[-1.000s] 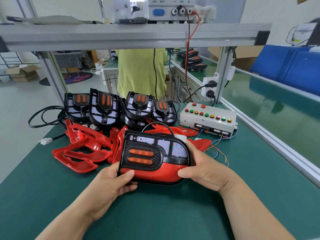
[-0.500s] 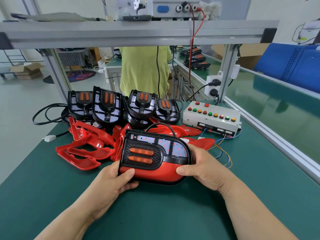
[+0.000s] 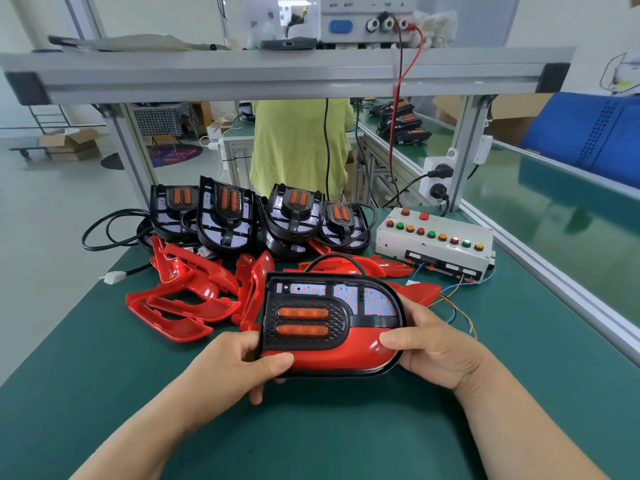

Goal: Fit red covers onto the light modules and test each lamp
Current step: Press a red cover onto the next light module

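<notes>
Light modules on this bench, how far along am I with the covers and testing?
Done: no finished lamp shows. In hand: one light module, gripped by left hand and right hand, with a red cover on its near side only. Left: four bare modules standing behind, the loose red covers, and testing at the button box.

A dark green matted tabletop (image 3: 104,393) sits under a grey aluminium-profile shelf (image 3: 277,74). Beyond it lies a pale, glossy floor (image 3: 52,209) with brown cardboard boxes (image 3: 69,145) near a white wall (image 3: 156,15). At the right is what may be a blue plastic crate (image 3: 588,133).
</notes>
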Motion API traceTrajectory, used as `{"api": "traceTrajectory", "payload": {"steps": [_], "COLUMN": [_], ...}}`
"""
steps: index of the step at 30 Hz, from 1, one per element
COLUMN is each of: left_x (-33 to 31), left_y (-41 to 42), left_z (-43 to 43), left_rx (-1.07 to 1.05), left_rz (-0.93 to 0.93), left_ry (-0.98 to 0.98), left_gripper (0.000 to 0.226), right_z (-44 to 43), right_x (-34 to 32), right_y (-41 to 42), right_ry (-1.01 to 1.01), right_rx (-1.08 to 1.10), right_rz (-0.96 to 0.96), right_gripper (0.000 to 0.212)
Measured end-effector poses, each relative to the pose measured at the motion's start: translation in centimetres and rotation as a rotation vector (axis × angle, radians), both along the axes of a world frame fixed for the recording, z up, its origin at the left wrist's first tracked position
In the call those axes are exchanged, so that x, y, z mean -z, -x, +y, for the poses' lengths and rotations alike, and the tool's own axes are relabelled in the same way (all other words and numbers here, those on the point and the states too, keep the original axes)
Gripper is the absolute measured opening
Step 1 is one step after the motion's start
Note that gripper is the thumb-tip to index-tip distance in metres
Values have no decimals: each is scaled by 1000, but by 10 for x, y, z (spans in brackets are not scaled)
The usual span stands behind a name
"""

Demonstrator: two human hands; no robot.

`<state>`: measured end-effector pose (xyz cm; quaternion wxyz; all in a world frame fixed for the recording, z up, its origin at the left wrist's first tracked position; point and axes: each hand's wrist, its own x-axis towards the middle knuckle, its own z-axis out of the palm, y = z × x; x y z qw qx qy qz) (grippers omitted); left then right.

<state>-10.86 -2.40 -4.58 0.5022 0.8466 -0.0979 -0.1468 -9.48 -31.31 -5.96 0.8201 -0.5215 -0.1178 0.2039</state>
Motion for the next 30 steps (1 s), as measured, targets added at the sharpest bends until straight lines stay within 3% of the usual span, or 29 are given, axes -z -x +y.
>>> {"api": "traceTrajectory", "payload": {"steps": [3, 6, 10, 21, 26, 30], "left_x": [-11, -22, -24, -13, -6, -10], "left_y": [-4, -15, -28, -50, -52, -48], "left_z": [11, 35, 69, 122, 119, 115], "left_rx": [42, -115, -324, -214, -180, -126], "left_rz": [-38, -165, -324, -361, -461, -500], "left_ry": [-156, -214, -362, -750, -655, -381], "left_gripper": [3, 4, 16, 52, 48, 46], "right_z": [-1, -3, -3, -3, -1, -1], "right_x": [0, 0, 0, -2, -3, -5], "right_y": [-1, -2, -2, -2, -2, -1], "right_ry": [12, 47, 78, 84, 94, 89], "right_rx": [-3, -1, -4, 2, 31, 33], "right_rz": [-9, 8, 15, 38, 66, 71], "right_gripper": [65, 63, 79, 80, 78, 75]}}
